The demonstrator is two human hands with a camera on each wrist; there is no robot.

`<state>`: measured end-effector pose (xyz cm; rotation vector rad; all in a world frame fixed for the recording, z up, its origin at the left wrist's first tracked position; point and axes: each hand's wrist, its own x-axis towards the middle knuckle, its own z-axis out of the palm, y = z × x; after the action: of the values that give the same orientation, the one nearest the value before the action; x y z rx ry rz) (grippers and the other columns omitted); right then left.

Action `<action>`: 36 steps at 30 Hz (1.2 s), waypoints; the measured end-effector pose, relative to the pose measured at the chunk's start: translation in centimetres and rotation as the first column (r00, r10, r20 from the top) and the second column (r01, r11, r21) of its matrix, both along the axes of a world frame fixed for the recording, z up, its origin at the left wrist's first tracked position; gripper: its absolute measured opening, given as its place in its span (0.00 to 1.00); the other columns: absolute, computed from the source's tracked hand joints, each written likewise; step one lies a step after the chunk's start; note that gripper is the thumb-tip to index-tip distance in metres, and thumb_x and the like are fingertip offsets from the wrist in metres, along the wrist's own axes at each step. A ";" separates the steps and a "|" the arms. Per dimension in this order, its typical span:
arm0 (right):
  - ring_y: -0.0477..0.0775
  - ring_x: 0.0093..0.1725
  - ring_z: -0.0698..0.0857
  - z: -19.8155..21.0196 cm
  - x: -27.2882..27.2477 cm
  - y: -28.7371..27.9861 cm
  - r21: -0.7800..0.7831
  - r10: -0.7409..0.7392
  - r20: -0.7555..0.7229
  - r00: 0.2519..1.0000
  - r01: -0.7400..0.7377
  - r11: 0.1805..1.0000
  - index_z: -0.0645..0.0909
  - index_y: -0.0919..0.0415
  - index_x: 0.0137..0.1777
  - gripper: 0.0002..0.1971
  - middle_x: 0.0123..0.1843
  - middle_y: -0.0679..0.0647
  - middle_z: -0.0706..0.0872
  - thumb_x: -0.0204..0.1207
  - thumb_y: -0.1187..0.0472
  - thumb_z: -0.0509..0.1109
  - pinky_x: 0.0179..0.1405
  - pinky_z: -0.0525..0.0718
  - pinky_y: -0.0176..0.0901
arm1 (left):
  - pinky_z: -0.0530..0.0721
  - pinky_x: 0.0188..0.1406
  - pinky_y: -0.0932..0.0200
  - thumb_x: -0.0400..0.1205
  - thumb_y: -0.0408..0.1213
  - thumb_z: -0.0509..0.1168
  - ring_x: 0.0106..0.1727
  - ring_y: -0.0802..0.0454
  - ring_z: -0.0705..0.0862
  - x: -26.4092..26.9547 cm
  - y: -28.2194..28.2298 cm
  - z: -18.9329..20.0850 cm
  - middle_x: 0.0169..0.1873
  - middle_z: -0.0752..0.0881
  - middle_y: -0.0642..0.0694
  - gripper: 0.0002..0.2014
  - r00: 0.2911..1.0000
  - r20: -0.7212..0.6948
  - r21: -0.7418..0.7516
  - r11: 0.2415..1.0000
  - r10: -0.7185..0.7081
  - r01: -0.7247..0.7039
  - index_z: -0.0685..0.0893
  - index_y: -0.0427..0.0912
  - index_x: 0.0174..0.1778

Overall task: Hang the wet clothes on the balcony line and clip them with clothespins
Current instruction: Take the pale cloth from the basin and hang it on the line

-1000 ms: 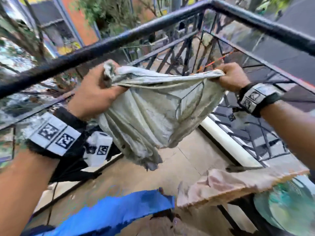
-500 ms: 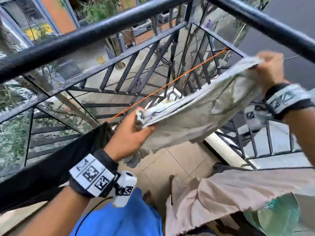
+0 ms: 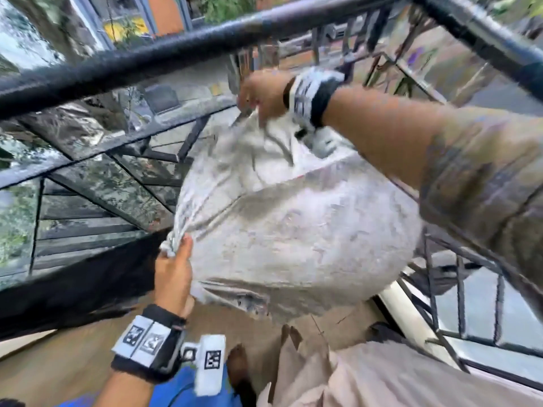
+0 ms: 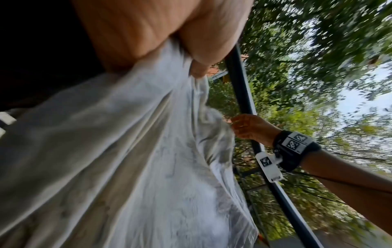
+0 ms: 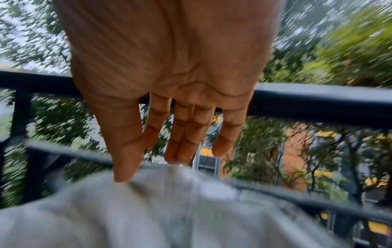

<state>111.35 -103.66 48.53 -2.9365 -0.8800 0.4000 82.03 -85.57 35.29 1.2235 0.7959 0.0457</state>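
A wet, whitish-grey cloth (image 3: 288,218) billows in front of the black balcony railing (image 3: 147,60). My left hand (image 3: 176,248) is low at the left and grips one bunched corner of it; the left wrist view shows the fingers (image 4: 197,67) curled into the fabric (image 4: 127,151). My right hand (image 3: 258,95) is high up, just under the top rail, at the cloth's upper edge. In the right wrist view its fingers (image 5: 180,142) are straight and only the thumb tip touches the cloth (image 5: 169,209). No line or clothespin shows.
A black garment (image 3: 73,283) hangs over the lower rail at the left. A beige garment (image 3: 382,374) lies at the lower right, with something blue (image 3: 188,389) beside it. Tiled floor lies below, and trees and buildings stand beyond the rails.
My right hand has swung from the far right up and left to the top rail, and its fingers have straightened. The left hand has dropped lower. The cloth has puffed out between them.
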 end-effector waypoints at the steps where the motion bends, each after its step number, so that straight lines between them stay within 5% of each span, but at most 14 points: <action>1: 0.61 0.61 0.85 -2.6 -1.8 0.0 -0.041 -0.044 -0.075 0.996 0.041 0.998 0.85 0.52 0.63 0.21 0.62 0.56 0.87 0.71 0.65 0.76 0.54 0.80 0.45 | 0.80 0.67 0.29 0.74 0.58 0.75 0.63 0.39 0.86 -0.3 0.2 -1.6 0.63 0.88 0.38 0.34 1.000 -0.029 0.022 1.000 0.001 0.000 0.81 0.39 0.70; 3: 0.62 0.62 0.85 -6.9 -3.6 -1.4 -0.068 -0.021 -0.137 0.990 0.011 0.998 0.86 0.48 0.61 0.16 0.62 0.56 0.87 0.74 0.62 0.71 0.56 0.80 0.46 | 0.80 0.68 0.29 0.66 0.65 0.76 0.64 0.40 0.87 -0.4 0.4 -4.3 0.61 0.89 0.40 0.40 0.998 -0.064 0.062 0.998 0.005 -0.001 0.83 0.41 0.67; 6: 0.61 0.55 0.87 -8.3 -4.4 -5.5 -0.051 -0.121 -0.155 0.980 0.114 0.992 0.87 0.47 0.52 0.09 0.54 0.54 0.89 0.72 0.51 0.73 0.53 0.84 0.47 | 0.80 0.69 0.32 0.67 0.63 0.75 0.64 0.41 0.86 -0.1 0.1 -5.5 0.61 0.88 0.40 0.38 0.994 -0.104 0.178 0.984 0.038 -0.019 0.83 0.38 0.65; 10: 0.56 0.50 0.88 -9.1 -6.5 -14.7 0.273 -0.396 0.069 0.915 0.365 0.890 0.87 0.51 0.51 0.09 0.48 0.50 0.90 0.75 0.52 0.70 0.50 0.83 0.43 | 0.82 0.68 0.38 0.83 0.43 0.71 0.66 0.42 0.85 0.1 0.8 -6.3 0.61 0.88 0.41 0.18 0.998 -0.060 0.135 0.991 0.014 -0.006 0.83 0.35 0.65; 13: 0.57 0.48 0.86 -12.0 -9.1 -22.3 0.514 -0.704 0.132 0.697 0.560 0.650 0.85 0.54 0.52 0.12 0.46 0.53 0.89 0.71 0.53 0.67 0.51 0.83 0.47 | 0.82 0.67 0.41 0.82 0.38 0.72 0.65 0.45 0.86 -0.3 1.4 -7.6 0.62 0.88 0.41 0.15 0.997 -0.018 0.122 0.990 -0.070 0.072 0.82 0.34 0.62; 16: 0.56 0.47 0.87 -16.6 -11.3 -27.6 0.549 -0.881 -0.158 0.445 0.781 0.296 0.80 0.44 0.56 0.19 0.43 0.48 0.85 0.64 0.49 0.72 0.55 0.87 0.57 | 0.81 0.68 0.43 0.82 0.34 0.71 0.63 0.47 0.87 -0.6 1.4 -9.0 0.61 0.88 0.38 0.08 0.981 -0.022 0.192 0.963 -0.190 0.191 0.82 0.39 0.55; 19: 0.57 0.56 0.84 -19.9 -12.1 -29.1 0.481 -0.820 -0.511 0.260 0.876 -0.022 0.72 0.49 0.74 0.33 0.48 0.44 0.82 0.68 0.58 0.77 0.44 0.88 0.54 | 0.82 0.64 0.48 0.81 0.31 0.72 0.59 0.47 0.86 -0.7 1.7 -9.8 0.58 0.89 0.38 0.07 0.971 -0.041 0.280 0.930 -0.236 0.238 0.80 0.45 0.49; 23: 0.51 0.65 0.77 -21.4 -10.6 -28.2 0.452 -0.674 -0.723 0.152 0.842 -0.295 0.52 0.43 0.85 0.50 0.75 0.46 0.74 0.67 0.54 0.79 0.53 0.82 0.57 | 0.86 0.47 0.62 0.81 0.31 0.72 0.48 0.53 0.88 0.1 2.4 -10.3 0.49 0.90 0.43 0.08 0.945 -0.055 0.367 0.874 -0.322 0.319 0.83 0.41 0.54; 26: 0.48 0.53 0.77 -21.3 -8.9 -27.3 0.381 -0.593 -0.795 0.129 0.866 -0.322 0.62 0.46 0.80 0.32 0.58 0.45 0.78 0.79 0.54 0.72 0.46 0.77 0.49 | 0.83 0.36 0.74 0.82 0.29 0.71 0.34 0.68 0.85 0.9 3.2 -10.5 0.39 0.89 0.48 0.07 0.942 -0.043 0.400 0.858 -0.334 0.323 0.81 0.40 0.53; 29: 0.47 0.43 0.80 -22.0 -8.0 -26.8 0.360 -0.528 -0.837 0.144 0.871 -0.333 0.76 0.48 0.55 0.04 0.44 0.45 0.81 0.83 0.53 0.63 0.43 0.74 0.43 | 0.80 0.34 0.76 0.82 0.29 0.70 0.33 0.68 0.83 2.1 3.4 -10.2 0.45 0.85 0.36 0.09 0.931 -0.077 0.456 0.818 -0.356 0.350 0.78 0.47 0.48; 32: 0.46 0.33 0.78 -22.9 -8.1 -26.5 0.510 -0.620 -0.757 0.205 0.778 -0.366 0.76 0.53 0.41 0.07 0.35 0.48 0.79 0.80 0.56 0.62 0.38 0.74 0.40 | 0.80 0.37 0.79 0.81 0.28 0.71 0.34 0.71 0.85 2.9 3.5 -8.7 0.43 0.86 0.41 0.13 0.916 -0.093 0.591 0.718 -0.391 0.366 0.76 0.52 0.50; 34: 0.50 0.38 0.76 -23.9 -8.9 -27.0 0.618 -0.697 -0.676 0.238 0.699 -0.360 0.72 0.55 0.37 0.08 0.38 0.52 0.77 0.77 0.56 0.60 0.42 0.73 0.41 | 0.81 0.42 0.76 0.81 0.31 0.71 0.38 0.70 0.85 3.6 3.5 -6.9 0.41 0.85 0.52 0.15 0.880 -0.092 0.771 0.527 -0.465 0.359 0.76 0.56 0.51; 36: 0.47 0.44 0.75 -23.5 -10.6 -27.3 0.727 -0.786 -0.550 0.284 0.625 -0.283 0.69 0.53 0.37 0.09 0.42 0.51 0.75 0.75 0.50 0.60 0.49 0.75 0.44 | 0.80 0.53 0.56 0.82 0.36 0.70 0.45 0.54 0.84 4.5 3.8 -5.2 0.40 0.84 0.50 0.09 0.817 -0.112 0.920 0.252 -0.566 0.301 0.81 0.53 0.55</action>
<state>100.72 -131.00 24.99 -1.7037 0.7554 -0.3784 86.51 -81.81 30.06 2.4649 0.0716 0.1990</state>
